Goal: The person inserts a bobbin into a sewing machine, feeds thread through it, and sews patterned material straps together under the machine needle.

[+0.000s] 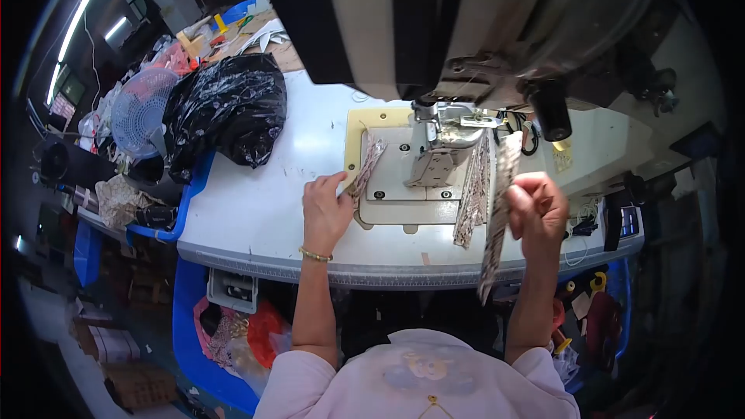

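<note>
Patterned strip [497, 226] in pinched fingers [519, 200] of right hand [541, 211], both ends free; left hand [327, 213], hold unclear

Tube lights [85, 8] glare at upper left, the tabletop [256, 202] is bright, and warped edges darken.

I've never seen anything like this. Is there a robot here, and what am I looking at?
No robot shows here: these are a person's bare hands, seen from a camera worn on the head, looking forward and down. The large machine in front looks like a sewing machine, at a white table. The right hand holds a long patterned strip. The left hand is at some similar strips; whether it grips them is hard to tell. More patterned strips lie beside the held one. A black plastic bag sits farther left.
</note>
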Available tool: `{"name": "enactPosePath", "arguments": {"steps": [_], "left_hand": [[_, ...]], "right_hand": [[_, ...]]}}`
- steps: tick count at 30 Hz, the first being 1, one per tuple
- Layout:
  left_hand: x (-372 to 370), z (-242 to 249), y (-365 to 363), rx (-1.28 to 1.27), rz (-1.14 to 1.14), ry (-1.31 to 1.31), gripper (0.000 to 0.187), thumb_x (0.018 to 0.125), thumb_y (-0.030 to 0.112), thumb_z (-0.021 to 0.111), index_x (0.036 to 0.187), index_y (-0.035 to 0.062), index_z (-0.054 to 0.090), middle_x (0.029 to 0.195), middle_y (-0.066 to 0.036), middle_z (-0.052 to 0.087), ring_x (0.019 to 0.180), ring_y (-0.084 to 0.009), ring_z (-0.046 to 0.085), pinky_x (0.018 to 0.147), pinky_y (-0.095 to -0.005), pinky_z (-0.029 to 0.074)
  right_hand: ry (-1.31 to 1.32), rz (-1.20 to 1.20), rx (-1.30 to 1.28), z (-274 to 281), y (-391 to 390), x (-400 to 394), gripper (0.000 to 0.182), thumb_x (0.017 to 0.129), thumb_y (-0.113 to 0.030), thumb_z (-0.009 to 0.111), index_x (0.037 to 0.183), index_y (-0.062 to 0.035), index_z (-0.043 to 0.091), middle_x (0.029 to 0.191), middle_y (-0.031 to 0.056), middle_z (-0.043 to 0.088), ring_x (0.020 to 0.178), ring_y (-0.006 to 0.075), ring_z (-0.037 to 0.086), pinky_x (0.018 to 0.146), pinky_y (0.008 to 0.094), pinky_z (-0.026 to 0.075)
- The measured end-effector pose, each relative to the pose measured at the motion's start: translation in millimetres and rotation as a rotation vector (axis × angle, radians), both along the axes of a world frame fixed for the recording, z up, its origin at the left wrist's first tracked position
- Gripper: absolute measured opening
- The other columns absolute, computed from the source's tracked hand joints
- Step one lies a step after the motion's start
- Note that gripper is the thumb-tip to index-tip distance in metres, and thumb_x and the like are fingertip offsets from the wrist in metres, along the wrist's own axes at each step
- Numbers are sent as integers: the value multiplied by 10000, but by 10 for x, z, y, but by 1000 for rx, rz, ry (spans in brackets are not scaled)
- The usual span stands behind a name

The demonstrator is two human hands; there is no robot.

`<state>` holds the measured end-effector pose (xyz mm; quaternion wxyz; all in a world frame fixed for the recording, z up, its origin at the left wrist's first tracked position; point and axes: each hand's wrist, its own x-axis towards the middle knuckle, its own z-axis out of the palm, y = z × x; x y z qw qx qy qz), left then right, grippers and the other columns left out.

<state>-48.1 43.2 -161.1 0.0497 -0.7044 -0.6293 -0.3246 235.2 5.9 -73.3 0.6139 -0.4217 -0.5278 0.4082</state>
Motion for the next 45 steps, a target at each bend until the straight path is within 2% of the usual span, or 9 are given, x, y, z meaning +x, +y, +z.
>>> {"name": "enactPosePath", "arguments": {"steps": [2, 5, 8, 14, 16, 18, 21, 30, 45], "left_hand": [[203, 184, -58, 170, 92, 152, 228, 810, 92, 554, 1014, -4, 590, 863, -75, 618, 735, -111, 540, 693, -230, 432], [553, 484, -136, -309, -406, -965, 232, 887, 204, 528, 934, -13, 595, 720, 28, 548, 655, -49, 452, 628, -198, 404], [771, 788, -155, -332, -587, -904, 218, 897, 191, 516, 841, -8, 583, 697, 51, 499, 636, -18, 395, 547, -180, 340], [929, 898, -13, -316, -480, -1073, 272, 876, 188, 541, 669, 13, 560, 563, 70, 428, 515, -4, 323, 449, -179, 252], [932, 894, 26, -355, -497, -1100, 264, 882, 191, 532, 683, 23, 573, 564, 77, 428, 505, 1, 316, 440, -178, 243], [943, 924, 55, -359, -514, -1108, 261, 883, 191, 530, 684, 28, 573, 562, 75, 430, 500, 1, 324, 438, -178, 248], [924, 912, 109, -377, -555, -1125, 255, 884, 190, 527, 685, 39, 573, 559, 70, 442, 491, -3, 344, 435, -176, 263], [893, 981, 159, -448, -589, -1157, 253, 882, 190, 529, 678, 47, 572, 554, 58, 465, 479, -10, 368, 433, -171, 290], [952, 859, -132, -330, -455, -997, 346, 899, 250, 513, 631, 31, 529, 515, 62, 421, 473, -8, 335, 413, -189, 249]], "right_hand": [[135, 173, -115, 49, -30, -184, 45, 796, -30, 545, 793, 12, 531, 542, 2, 496, 344, 19, 355, 311, 164, 265], [174, 265, -221, 75, 18, -384, 75, 801, -42, 589, 813, 22, 551, 553, 2, 506, 354, 23, 384, 305, 166, 276], [153, 324, -261, 45, 76, -454, 138, 824, -132, 589, 812, 3, 565, 628, -4, 535, 408, 24, 435, 344, 169, 320], [112, 288, -222, -43, 170, -495, 126, 819, -119, 604, 848, -3, 564, 619, -4, 544, 440, 42, 469, 392, 183, 362], [-256, -65, 370, -71, 236, -540, 127, 799, -77, 604, 901, -12, 564, 611, 39, 553, 476, 85, 519, 445, 208, 411], [-376, -96, 332, -33, 224, -495, 162, 809, -29, 581, 968, -2, 584, 687, 38, 578, 554, 53, 507, 494, 193, 415], [-528, -122, 478, -82, 357, -487, 380, 741, 39, 582, 1105, -69, 568, 792, 87, 611, 557, 122, 547, 508, 234, 454], [-616, -100, 472, -26, 402, -469, 547, 623, 134, 536, 1122, -88, 554, 798, 80, 603, 575, 137, 556, 534, 241, 475], [-543, -75, 497, -98, 452, -455, 527, 637, 151, 524, 1113, -70, 558, 880, 92, 631, 571, 128, 551, 553, 239, 476]]}}
